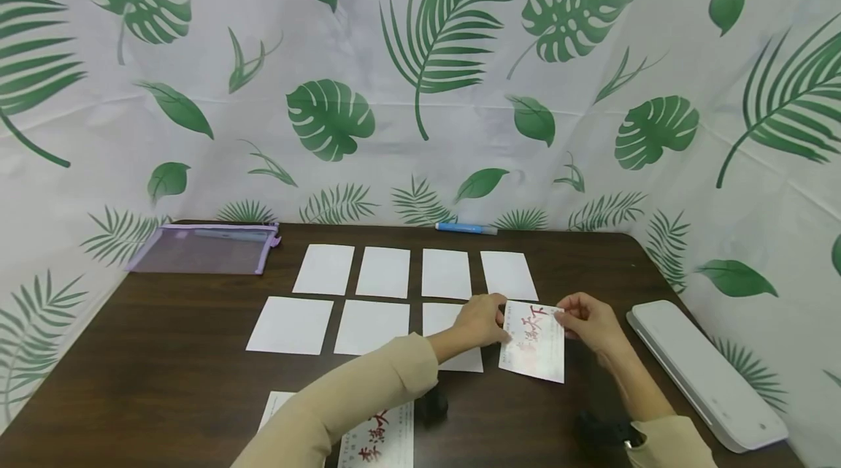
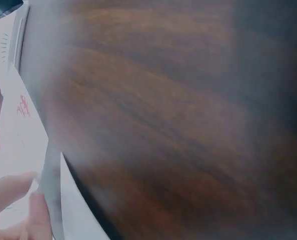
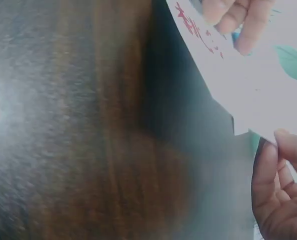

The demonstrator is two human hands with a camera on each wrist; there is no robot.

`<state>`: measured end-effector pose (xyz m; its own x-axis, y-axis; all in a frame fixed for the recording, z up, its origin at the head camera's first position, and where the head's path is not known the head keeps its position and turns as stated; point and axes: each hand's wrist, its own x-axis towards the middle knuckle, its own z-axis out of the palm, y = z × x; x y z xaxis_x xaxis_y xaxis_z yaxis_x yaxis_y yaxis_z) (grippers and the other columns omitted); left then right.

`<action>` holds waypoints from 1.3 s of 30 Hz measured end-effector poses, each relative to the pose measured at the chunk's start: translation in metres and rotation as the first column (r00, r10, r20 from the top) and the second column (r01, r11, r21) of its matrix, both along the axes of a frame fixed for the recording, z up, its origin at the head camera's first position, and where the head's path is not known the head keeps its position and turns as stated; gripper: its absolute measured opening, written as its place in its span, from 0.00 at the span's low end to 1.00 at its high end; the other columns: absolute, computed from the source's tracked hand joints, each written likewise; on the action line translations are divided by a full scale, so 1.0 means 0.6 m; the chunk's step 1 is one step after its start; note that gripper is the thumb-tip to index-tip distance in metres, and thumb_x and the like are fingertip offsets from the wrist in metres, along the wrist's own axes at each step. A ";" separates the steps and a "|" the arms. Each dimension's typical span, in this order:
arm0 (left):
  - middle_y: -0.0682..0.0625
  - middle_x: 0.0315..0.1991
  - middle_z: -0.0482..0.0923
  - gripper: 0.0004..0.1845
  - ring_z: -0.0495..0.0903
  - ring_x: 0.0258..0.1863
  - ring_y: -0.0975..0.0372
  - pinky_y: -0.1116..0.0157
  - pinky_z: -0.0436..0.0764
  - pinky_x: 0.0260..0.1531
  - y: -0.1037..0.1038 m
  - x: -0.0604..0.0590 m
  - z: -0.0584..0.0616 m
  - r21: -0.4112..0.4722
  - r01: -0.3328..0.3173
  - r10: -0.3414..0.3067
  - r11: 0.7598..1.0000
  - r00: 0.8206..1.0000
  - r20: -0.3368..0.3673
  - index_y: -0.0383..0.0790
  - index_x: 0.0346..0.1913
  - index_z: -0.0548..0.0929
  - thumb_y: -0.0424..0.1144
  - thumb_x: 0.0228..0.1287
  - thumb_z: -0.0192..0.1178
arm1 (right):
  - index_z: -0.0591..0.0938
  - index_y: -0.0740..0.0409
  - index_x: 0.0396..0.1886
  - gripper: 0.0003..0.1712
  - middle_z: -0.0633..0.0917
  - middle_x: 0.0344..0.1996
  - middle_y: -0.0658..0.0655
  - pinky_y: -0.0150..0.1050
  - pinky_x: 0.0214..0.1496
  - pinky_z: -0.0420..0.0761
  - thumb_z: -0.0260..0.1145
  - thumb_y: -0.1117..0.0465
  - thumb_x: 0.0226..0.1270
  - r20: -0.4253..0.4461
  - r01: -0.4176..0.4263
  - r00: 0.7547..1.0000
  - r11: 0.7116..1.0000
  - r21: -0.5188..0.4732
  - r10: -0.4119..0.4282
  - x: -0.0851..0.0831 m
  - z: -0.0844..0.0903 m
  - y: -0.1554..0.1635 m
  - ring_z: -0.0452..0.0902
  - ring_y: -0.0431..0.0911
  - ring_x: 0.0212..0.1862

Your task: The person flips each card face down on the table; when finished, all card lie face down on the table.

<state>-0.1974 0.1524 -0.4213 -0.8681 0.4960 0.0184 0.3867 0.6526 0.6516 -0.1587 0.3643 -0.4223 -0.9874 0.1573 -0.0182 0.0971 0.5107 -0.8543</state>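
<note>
Dark wooden worktop (image 1: 164, 366) carries a white laminator (image 1: 706, 373) at the right and rows of blank white cards (image 1: 368, 293); above its right-centre, the left hand (image 1: 482, 318) and right hand (image 1: 588, 322) pinch a red-lettered card (image 1: 534, 342) by its upper corners, fingers curled

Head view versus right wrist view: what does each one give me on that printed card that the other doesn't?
Only the head view shows the left hand and right hand both holding the printed card, the blank white cards laid in rows, the blue pen and the white laminator. Only the right wrist view shows fingertips close against the card's edge. Both show the card and the dark table.
</note>
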 end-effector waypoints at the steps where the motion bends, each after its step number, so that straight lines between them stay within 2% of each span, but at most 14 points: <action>1: 0.54 0.28 0.79 0.29 0.73 0.25 0.68 0.75 0.70 0.25 -0.003 -0.001 0.000 0.043 -0.012 0.012 0.999 1.000 -0.003 0.36 0.53 0.79 0.36 0.44 0.74 | 0.73 0.75 0.43 0.14 0.77 0.24 0.51 0.31 0.29 0.81 0.63 0.70 0.62 -0.003 -0.011 1.000 0.999 -0.031 0.010 0.000 0.002 0.001 0.73 0.38 0.26; 4: 0.52 0.31 0.81 0.21 0.75 0.27 0.68 0.75 0.73 0.27 -0.012 -0.008 0.003 0.211 -0.055 0.048 0.976 0.998 0.040 0.37 0.47 0.81 0.34 0.47 0.73 | 0.73 0.71 0.41 0.12 0.78 0.24 0.47 0.31 0.29 0.80 0.64 0.68 0.62 -0.001 -0.041 0.999 0.991 -0.125 0.042 0.001 0.007 0.004 0.74 0.38 0.27; 6: 0.50 0.30 0.82 0.16 0.77 0.26 0.68 0.74 0.77 0.27 -0.018 -0.011 0.006 0.351 -0.098 0.048 0.931 0.988 0.148 0.36 0.44 0.81 0.32 0.50 0.70 | 0.74 0.66 0.38 0.09 0.79 0.25 0.46 0.31 0.30 0.80 0.65 0.67 0.61 0.003 -0.072 0.997 0.978 -0.198 0.074 0.001 0.008 0.004 0.76 0.37 0.27; 8: 0.50 0.29 0.80 0.13 0.79 0.25 0.67 0.72 0.81 0.26 -0.023 -0.014 0.009 0.461 -0.166 0.035 0.872 0.960 0.278 0.35 0.42 0.81 0.30 0.53 0.68 | 0.75 0.59 0.35 0.06 0.81 0.26 0.44 0.31 0.31 0.80 0.65 0.67 0.62 0.013 -0.099 0.994 0.958 -0.268 0.106 0.000 0.008 0.003 0.77 0.37 0.28; 10: 0.50 0.27 0.79 0.11 0.80 0.24 0.66 0.70 0.82 0.26 -0.027 -0.015 0.011 0.521 -0.233 0.018 0.821 0.923 0.385 0.33 0.42 0.81 0.28 0.55 0.66 | 0.76 0.54 0.33 0.06 0.81 0.26 0.44 0.30 0.31 0.80 0.64 0.68 0.62 0.018 -0.127 0.990 0.936 -0.328 0.141 -0.001 0.007 0.000 0.77 0.37 0.28; 11: 0.50 0.27 0.78 0.10 0.80 0.24 0.66 0.69 0.83 0.26 -0.029 -0.015 0.013 0.529 -0.258 0.016 0.808 0.908 0.419 0.33 0.42 0.81 0.28 0.55 0.65 | 0.76 0.53 0.33 0.07 0.81 0.26 0.45 0.30 0.31 0.80 0.64 0.68 0.63 0.020 -0.139 0.988 0.927 -0.347 0.156 -0.001 0.007 -0.002 0.77 0.37 0.28; 13: 0.50 0.27 0.78 0.09 0.80 0.24 0.66 0.69 0.83 0.27 -0.032 -0.014 0.014 0.524 -0.282 0.024 0.804 0.895 0.445 0.33 0.40 0.81 0.28 0.56 0.64 | 0.76 0.52 0.32 0.07 0.81 0.26 0.45 0.30 0.31 0.79 0.63 0.69 0.63 0.032 -0.138 0.986 0.918 -0.372 0.161 -0.002 0.007 -0.007 0.76 0.37 0.28; 17: 0.49 0.27 0.80 0.06 0.78 0.22 0.66 0.69 0.83 0.26 -0.039 -0.012 0.015 0.516 -0.281 0.044 0.809 0.905 0.424 0.33 0.38 0.81 0.28 0.57 0.63 | 0.76 0.54 0.33 0.06 0.80 0.25 0.45 0.29 0.30 0.79 0.63 0.69 0.62 0.042 -0.117 0.989 0.924 -0.365 0.142 -0.004 0.006 -0.020 0.76 0.37 0.27; 24: 0.48 0.25 0.80 0.04 0.78 0.20 0.67 0.70 0.82 0.23 -0.049 -0.016 0.026 0.537 -0.245 0.048 0.807 0.934 0.354 0.33 0.36 0.81 0.27 0.57 0.62 | 0.75 0.65 0.39 0.08 0.80 0.25 0.45 0.29 0.30 0.80 0.64 0.67 0.62 0.027 0.003 1.000 0.935 -0.355 0.008 -0.010 0.007 -0.040 0.76 0.35 0.28; 28: 0.46 0.24 0.81 0.05 0.78 0.18 0.67 0.70 0.82 0.21 -0.054 -0.020 0.040 0.566 -0.211 0.044 0.797 0.955 0.295 0.30 0.36 0.80 0.26 0.56 0.61 | 0.75 0.70 0.46 0.16 0.80 0.27 0.44 0.29 0.34 0.81 0.65 0.66 0.62 -0.082 0.101 0.989 0.965 -0.241 -0.124 -0.008 0.015 -0.059 0.76 0.34 0.29; 30: 0.46 0.23 0.81 0.05 0.78 0.16 0.67 0.70 0.82 0.21 -0.056 -0.022 0.046 0.576 -0.210 0.063 0.790 0.962 0.265 0.29 0.36 0.80 0.25 0.55 0.60 | 0.75 0.71 0.46 0.16 0.80 0.28 0.46 0.30 0.34 0.81 0.66 0.67 0.61 -0.158 0.123 0.976 0.979 -0.163 -0.149 -0.006 0.021 -0.075 0.75 0.34 0.29; 32: 0.46 0.23 0.81 0.06 0.78 0.15 0.68 0.70 0.81 0.20 -0.057 -0.024 0.049 0.579 -0.217 0.095 0.786 0.968 0.233 0.29 0.35 0.80 0.24 0.54 0.59 | 0.78 0.71 0.43 0.14 0.80 0.28 0.49 0.29 0.31 0.79 0.66 0.67 0.61 -0.211 0.104 0.970 0.989 -0.105 -0.124 -0.003 0.027 -0.095 0.73 0.35 0.29; 34: 0.47 0.23 0.81 0.06 0.77 0.15 0.69 0.71 0.81 0.19 -0.057 -0.025 0.052 0.582 -0.226 0.123 0.781 0.970 0.212 0.29 0.35 0.79 0.25 0.52 0.58 | 0.79 0.71 0.40 0.12 0.79 0.27 0.53 0.28 0.29 0.77 0.67 0.67 0.60 -0.242 0.039 0.969 0.997 -0.068 -0.055 0.000 0.031 -0.116 0.72 0.35 0.28; 39: 0.48 0.22 0.80 0.06 0.78 0.14 0.69 0.72 0.80 0.17 -0.054 -0.025 0.054 0.595 -0.229 0.156 0.771 0.973 0.171 0.31 0.35 0.79 0.26 0.51 0.58 | 0.81 0.68 0.36 0.11 0.80 0.25 0.55 0.26 0.28 0.74 0.72 0.68 0.53 -0.306 -0.069 0.949 0.997 0.043 0.079 0.005 0.029 -0.159 0.72 0.34 0.26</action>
<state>-0.2122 0.1198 -0.3890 -0.9585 0.2354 0.1605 0.2014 0.1611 0.9662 -0.1557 0.2689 -0.4046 -0.9534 0.0789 0.2911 -0.2063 0.5333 -0.8204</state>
